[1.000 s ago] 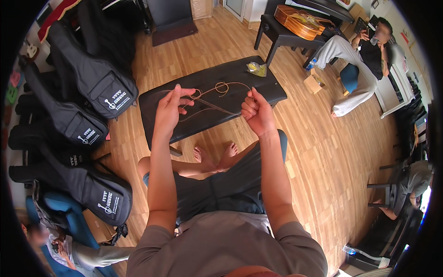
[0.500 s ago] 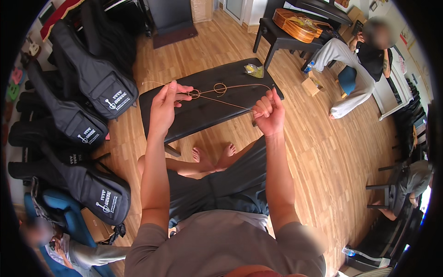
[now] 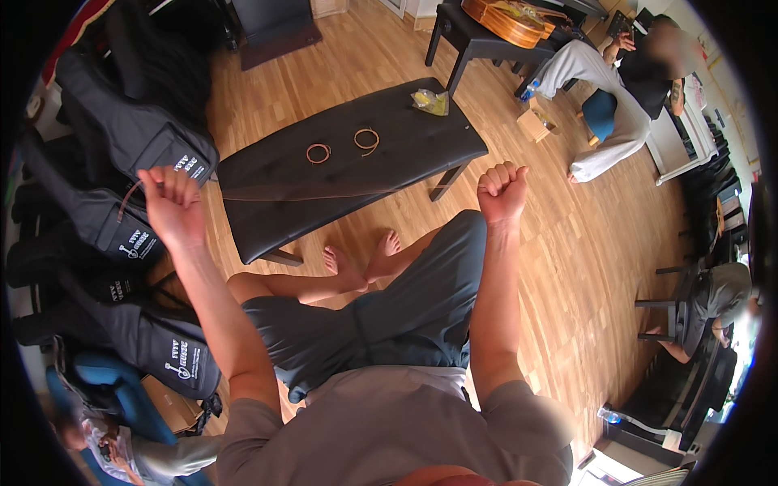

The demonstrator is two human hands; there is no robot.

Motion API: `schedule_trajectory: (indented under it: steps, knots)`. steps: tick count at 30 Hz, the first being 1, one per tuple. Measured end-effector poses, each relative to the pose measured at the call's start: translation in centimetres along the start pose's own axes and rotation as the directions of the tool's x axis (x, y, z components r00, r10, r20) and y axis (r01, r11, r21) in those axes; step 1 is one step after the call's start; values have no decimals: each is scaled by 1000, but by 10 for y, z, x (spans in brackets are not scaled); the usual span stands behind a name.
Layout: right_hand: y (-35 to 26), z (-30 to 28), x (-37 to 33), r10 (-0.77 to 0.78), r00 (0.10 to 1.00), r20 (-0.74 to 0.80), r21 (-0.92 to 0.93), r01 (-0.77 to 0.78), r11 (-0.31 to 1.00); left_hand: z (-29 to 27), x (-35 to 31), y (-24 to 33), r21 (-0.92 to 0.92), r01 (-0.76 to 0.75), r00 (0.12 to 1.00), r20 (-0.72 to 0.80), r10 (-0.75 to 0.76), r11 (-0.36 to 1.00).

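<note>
A thin bronze-coloured string (image 3: 324, 198) runs between my hands above the near edge of a black padded bench (image 3: 267, 174). My left hand (image 3: 175, 206) is closed around one end, and a short loose tail sticks out beside it, over the black bags. My right hand (image 3: 502, 192) is a fist just past the bench's right end, with the string's other end apparently in it; that stretch is too thin to follow. Two coiled strings, a left coil (image 3: 318, 154) and a right coil (image 3: 366, 142), lie on the bench seat, touched by neither hand.
A clear and yellow packet (image 3: 429, 101) lies at the bench's far right. Black guitar bags (image 3: 166, 344) crowd the left side. A wooden guitar (image 3: 510, 24) rests on another black bench (image 3: 478, 44). Beside an open cardboard box (image 3: 535, 121) sits a person (image 3: 608, 89); others sit at both lower edges.
My hands have spread wide apart, the left one moving far left and closing into a fist. The string, looped and slack before, is now drawn out nearly straight.
</note>
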State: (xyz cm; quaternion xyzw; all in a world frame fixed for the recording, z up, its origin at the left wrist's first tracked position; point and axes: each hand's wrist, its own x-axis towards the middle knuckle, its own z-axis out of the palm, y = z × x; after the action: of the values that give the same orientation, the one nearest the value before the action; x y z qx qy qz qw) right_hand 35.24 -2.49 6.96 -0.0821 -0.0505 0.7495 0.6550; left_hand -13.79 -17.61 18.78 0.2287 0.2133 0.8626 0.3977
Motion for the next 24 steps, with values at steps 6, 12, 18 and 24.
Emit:
schedule_trajectory:
  steps: [6, 12, 18, 24]
  knots:
    - [19, -45, -14, 102, 980, -172, -303, -151, 941, 8, 28, 67, 175, -94, 990, 125, 73, 980]
    - [40, -100, -42, -50, 882, -468, -727, -352, 590, 34, 30, 102, 161, 219, 896, 357, -263, 962]
    - [109, -41, -63, -30, 981, 189, -847, 148, -511, 57, -11, 4, 227, 477, 839, 171, -517, 849]
    - [201, 19, -78, 283, 891, 354, -933, 316, 172, 53, -44, -89, 292, 559, 806, 28, -591, 776]
